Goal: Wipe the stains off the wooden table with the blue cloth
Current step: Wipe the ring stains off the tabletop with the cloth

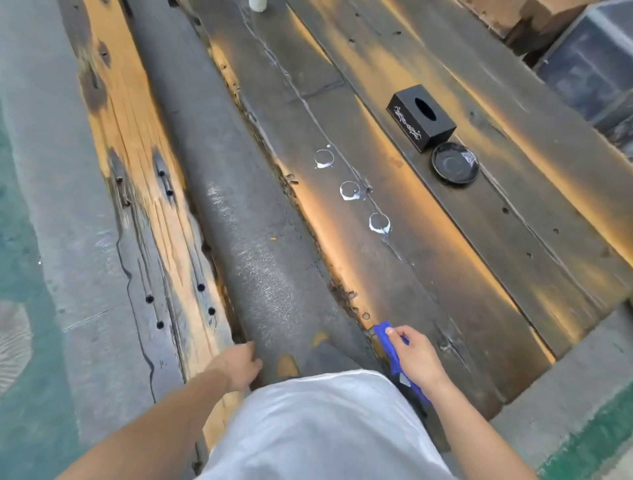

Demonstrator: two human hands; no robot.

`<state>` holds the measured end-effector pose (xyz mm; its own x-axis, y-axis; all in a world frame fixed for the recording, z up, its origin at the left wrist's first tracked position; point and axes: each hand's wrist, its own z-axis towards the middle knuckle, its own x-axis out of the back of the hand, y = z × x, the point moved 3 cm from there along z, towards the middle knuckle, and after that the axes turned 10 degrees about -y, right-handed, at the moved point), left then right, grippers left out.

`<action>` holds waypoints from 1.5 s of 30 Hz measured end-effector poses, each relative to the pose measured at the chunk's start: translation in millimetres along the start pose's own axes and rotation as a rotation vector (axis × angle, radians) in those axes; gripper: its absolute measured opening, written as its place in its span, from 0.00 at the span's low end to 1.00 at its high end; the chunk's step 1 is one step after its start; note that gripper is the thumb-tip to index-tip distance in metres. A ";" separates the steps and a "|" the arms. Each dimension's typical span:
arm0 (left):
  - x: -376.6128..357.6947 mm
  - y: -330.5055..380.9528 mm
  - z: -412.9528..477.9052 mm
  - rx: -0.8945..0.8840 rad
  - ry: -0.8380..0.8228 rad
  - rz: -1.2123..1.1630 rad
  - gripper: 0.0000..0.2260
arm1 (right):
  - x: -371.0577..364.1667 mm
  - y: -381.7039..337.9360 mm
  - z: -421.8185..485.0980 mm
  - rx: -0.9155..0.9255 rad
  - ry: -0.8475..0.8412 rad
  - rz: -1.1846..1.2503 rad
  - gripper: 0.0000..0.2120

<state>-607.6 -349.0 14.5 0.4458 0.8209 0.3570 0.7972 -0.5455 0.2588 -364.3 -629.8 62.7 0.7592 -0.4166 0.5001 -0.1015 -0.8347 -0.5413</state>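
Observation:
The long dark wooden table [462, 274] runs from the near right to the far middle. Three white ring-shaped stains lie in a row on its left plank: one far [324, 159], one in the middle [350, 190], one nearest me [379, 222]. My right hand [416, 356] is shut on the blue cloth [388, 346] at the table's near left edge, well short of the stains. The cloth hangs down past my wrist. My left hand [241, 365] rests at the edge of the wooden bench [144, 192], fingers curled, holding nothing.
A black tissue box [421, 118] and a black round dish [455, 163] stand on the table, right of the stains. A white container [257, 4] shows at the far edge. Grey floor [239, 222] lies between bench and table. My white shirt [322, 425] fills the bottom middle.

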 end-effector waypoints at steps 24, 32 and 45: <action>312.8 16.0 107.2 0.141 0.053 0.311 0.08 | 72.3 -279.8 261.1 0.132 0.050 0.171 0.13; 455.4 81.5 182.7 -0.102 0.114 0.565 0.13 | 70.5 -375.1 363.2 0.115 0.148 -0.150 0.20; 543.8 200.4 318.8 -0.654 0.327 0.749 0.30 | -5.8 -402.7 435.6 0.009 0.466 -0.671 0.28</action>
<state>-75.7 42.1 -25.7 0.5254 0.2028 0.8263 -0.0564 -0.9607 0.2717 -47.7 -134.4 -16.7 0.3114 0.0621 0.9482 0.2860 -0.9577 -0.0312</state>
